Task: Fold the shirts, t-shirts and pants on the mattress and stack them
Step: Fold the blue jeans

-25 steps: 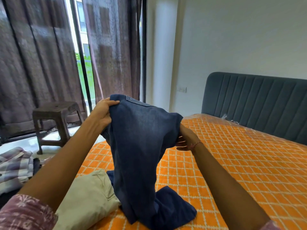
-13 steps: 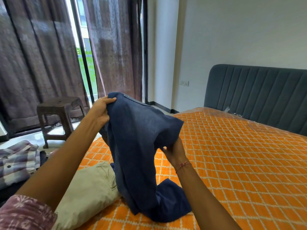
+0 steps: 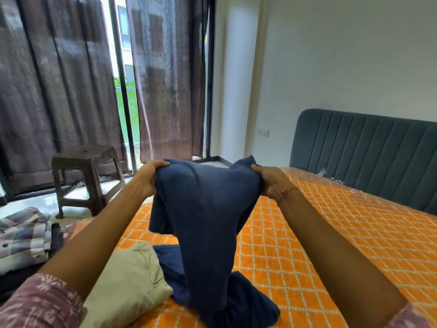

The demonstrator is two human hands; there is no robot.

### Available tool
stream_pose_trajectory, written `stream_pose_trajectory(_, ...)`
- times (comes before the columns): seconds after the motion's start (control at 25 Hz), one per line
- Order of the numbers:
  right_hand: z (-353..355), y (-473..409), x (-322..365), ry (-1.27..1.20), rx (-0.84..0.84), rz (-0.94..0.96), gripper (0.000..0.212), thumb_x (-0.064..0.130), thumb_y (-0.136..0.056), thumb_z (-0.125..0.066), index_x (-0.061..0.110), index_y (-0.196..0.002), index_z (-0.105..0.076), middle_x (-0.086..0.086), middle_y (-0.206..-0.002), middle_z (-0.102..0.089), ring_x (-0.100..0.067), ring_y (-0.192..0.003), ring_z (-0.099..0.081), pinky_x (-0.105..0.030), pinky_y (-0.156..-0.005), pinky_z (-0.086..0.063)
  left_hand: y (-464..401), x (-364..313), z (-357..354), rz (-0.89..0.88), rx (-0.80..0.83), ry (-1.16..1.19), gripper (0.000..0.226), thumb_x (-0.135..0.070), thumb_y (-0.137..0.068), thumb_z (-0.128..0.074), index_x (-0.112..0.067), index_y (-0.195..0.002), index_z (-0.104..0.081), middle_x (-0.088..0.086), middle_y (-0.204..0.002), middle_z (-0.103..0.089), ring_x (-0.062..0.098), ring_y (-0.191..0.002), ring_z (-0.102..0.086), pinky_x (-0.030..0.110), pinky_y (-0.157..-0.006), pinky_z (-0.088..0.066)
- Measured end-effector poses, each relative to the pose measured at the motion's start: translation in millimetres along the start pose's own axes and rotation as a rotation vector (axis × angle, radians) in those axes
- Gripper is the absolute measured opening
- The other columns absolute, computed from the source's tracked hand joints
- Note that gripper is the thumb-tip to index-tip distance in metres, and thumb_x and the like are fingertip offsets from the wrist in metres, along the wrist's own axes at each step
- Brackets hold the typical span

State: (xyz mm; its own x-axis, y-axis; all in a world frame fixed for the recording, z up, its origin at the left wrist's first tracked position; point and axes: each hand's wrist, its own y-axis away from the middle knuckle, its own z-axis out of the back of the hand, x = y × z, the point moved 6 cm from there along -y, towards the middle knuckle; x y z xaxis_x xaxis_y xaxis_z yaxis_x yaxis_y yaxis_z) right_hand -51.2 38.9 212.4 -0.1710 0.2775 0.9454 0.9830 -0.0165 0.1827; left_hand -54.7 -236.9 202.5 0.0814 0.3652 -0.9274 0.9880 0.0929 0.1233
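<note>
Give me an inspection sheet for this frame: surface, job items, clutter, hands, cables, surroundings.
Surface: orange quilted mattress with white diamond stitching, clear plastic wrap at its far end.
Job's things: dark blue denim pants held up by the top edge, legs trailing onto the mattress; folded beige pants beside them; plaid purple-and-white shirt at the left edge.
Clutter: nothing seen.
Grippers: left hand and right hand each grip a top corner of the denim pants.
Cables: nothing seen.
Surroundings: brown plastic stool, dark curtains, grey padded headboard.
</note>
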Motion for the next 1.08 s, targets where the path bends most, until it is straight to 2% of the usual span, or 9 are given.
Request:
stream_pose_trajectory(0.08, -8.0, -3.7, 27.0, -0.111, -0.034, 0.079, 0.033, 0.024, -0.096, -0.054, -0.003, -0.114, -0.059, -0.017, -0.113, -0.063, -0.027, -0.078, -0.06, -0.037, -0.066, -0.051, -3.3, -7.5, -15.1, -0.114, 0.138, 0.242, 0.025, -0.027, -0.096, -0.048, -0.012, -0.089, -0.067, 0.003, -0.079, -0.073, 0.014, -0.074, -0.07, 0.023, -0.067, -0.056)
stream_pose_trajectory(0.16, -21.1, 3.8, 33.9, -0.027, 0.09, 0.056, 0.033, 0.035, -0.093, -0.056, 0.004, -0.102, -0.061, -0.014, -0.098, -0.065, -0.025, -0.082, -0.06, -0.037, -0.074, -0.051, 4.8, -5.9, -29.2, -0.172, 0.199, 0.095, 0.019, -0.022, -0.094, -0.052, -0.012, -0.094, -0.069, 0.003, -0.094, -0.073, 0.017, -0.085, -0.069, 0.025, -0.069, -0.057)
stream_pose_trajectory(0.28, -17.0, 12.5, 24.6, 0.255, 0.079, -0.06, 0.03, 0.023, -0.086, -0.068, 0.003, -0.107, -0.062, -0.01, -0.085, -0.064, -0.023, -0.078, -0.059, -0.036, -0.077, -0.05, 2.0, -13.2, -30.1, -0.116, 0.064, -0.095, 0.011, -0.014, -0.091, -0.06, -0.007, -0.088, -0.069, 0.001, -0.069, -0.073, 0.015, -0.064, -0.069, 0.02, -0.052, -0.055)
stream_pose_trajectory(0.4, -23.7, 12.7, 38.2, -0.051, 0.213, 0.044, 0.029, 0.032, -0.088, -0.064, 0.005, -0.098, -0.067, -0.01, -0.091, -0.071, -0.023, -0.085, -0.065, -0.035, -0.073, -0.052, -1.1, -38.4, -40.3, -0.198, 0.085, 0.151, 0.035, -0.021, -0.094, -0.054, -0.011, -0.069, -0.076, 0.001, -0.068, -0.072, 0.012, -0.061, -0.069, 0.019, -0.053, -0.054)
stream_pose_trajectory(0.52, -36.7, 14.1, 32.5, 0.057, 0.383, 0.104, 0.021, 0.017, -0.091, -0.058, 0.007, -0.108, -0.064, -0.014, -0.111, -0.068, -0.024, -0.099, -0.064, -0.033, -0.076, -0.052, -3.3, -40.2, -47.9, -0.284, 0.181, -0.091, 0.023, -0.009, -0.091, -0.057, -0.011, -0.114, -0.063, 0.009, -0.103, -0.069, 0.018, -0.09, -0.067, 0.024, -0.067, -0.058)
stream_pose_trajectory(0.68, -21.8, 19.3, 38.8, 0.008, 0.264, 0.124, 0.019, 0.024, -0.092, -0.058, 0.007, -0.093, -0.065, -0.011, -0.097, -0.069, -0.021, -0.086, -0.062, -0.031, -0.076, -0.05, -5.2, -47.0, -32.2, -0.216, 0.147, -0.043, 0.017, -0.01, -0.093, -0.052, -0.007, -0.107, -0.06, 0.001, -0.077, -0.073, 0.016, -0.077, -0.067, 0.025, -0.066, -0.055)
stream_pose_trajectory(0.8, -45.0, 29.6, 49.6, -0.177, 0.513, 0.191, 0.045, 0.033, -0.09, -0.055, 0.007, -0.126, -0.056, -0.012, -0.123, -0.063, -0.025, -0.113, -0.059, -0.036, -0.097, -0.046, -1.2, -49.5, -46.1, -0.197, 0.283, 0.114, 0.028, -0.025, -0.087, -0.056, -0.012, -0.111, -0.062, 0.003, -0.098, -0.072, 0.017, -0.097, -0.064, 0.03, -0.085, -0.052)
stream_pose_trajectory(0.88, -49.9, 27.8, 42.2, -0.065, 0.443, 0.241, 0.028, 0.015, -0.093, -0.053, 0.006, -0.12, -0.058, -0.011, -0.114, -0.066, -0.023, -0.106, -0.062, -0.029, -0.088, -0.053, 0.2, -36.5, -38.4, -0.129, 0.212, -0.092, 0.037, -0.019, -0.084, -0.062, -0.007, -0.119, -0.06, 0.009, -0.104, -0.07, 0.019, -0.091, -0.067, 0.03, -0.074, -0.057)
stream_pose_trajectory(1.08, -26.2, 21.3, 30.6, -0.383, 0.22, 0.253, 0.016, 0.022, -0.091, -0.058, 0.009, -0.085, -0.066, -0.003, -0.075, -0.071, -0.018, -0.081, -0.064, -0.031, -0.079, -0.051, 10.9, -19.0, -31.4, -0.152, 0.199, 0.203, 0.046, -0.039, -0.096, -0.044, -0.015, -0.073, -0.076, 0.002, -0.074, -0.073, 0.015, -0.07, -0.067, 0.028, -0.065, -0.051)
